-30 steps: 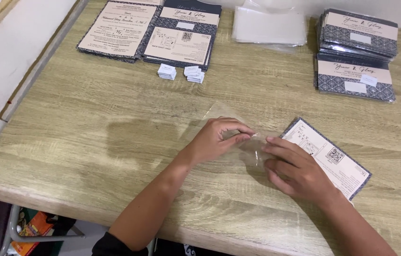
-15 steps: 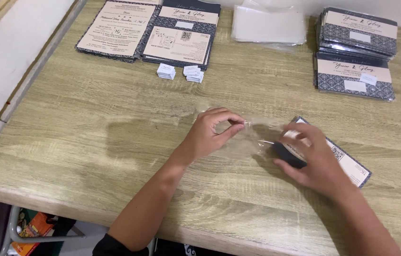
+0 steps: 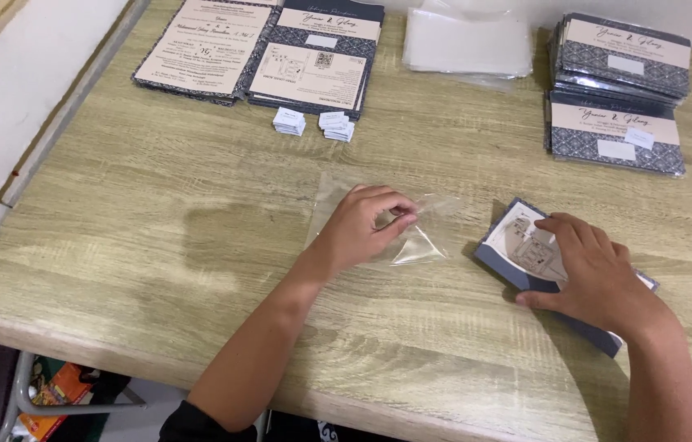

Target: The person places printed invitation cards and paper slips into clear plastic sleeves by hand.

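Note:
My left hand [image 3: 366, 225] pinches the open end of a clear plastic sleeve [image 3: 420, 237] that lies flat on the wooden table [image 3: 199, 245]. To its right, my right hand [image 3: 596, 270] grips a dark blue and cream folded card [image 3: 518, 245], lifted at its left end and tilted toward the sleeve. The card's near end is hidden under my palm and wrist. Card and sleeve are a short gap apart.
Open cards [image 3: 260, 49] lie at the back left, with two small stacks of white labels [image 3: 313, 123] in front of them. A pile of clear sleeves [image 3: 469, 41] sits at back centre. Two stacks of closed cards [image 3: 620, 90] stand at the back right.
My right hand has picked the card up off the table and drawn it back to the right, raising its left end. My left hand now pinches the sleeve's mouth.

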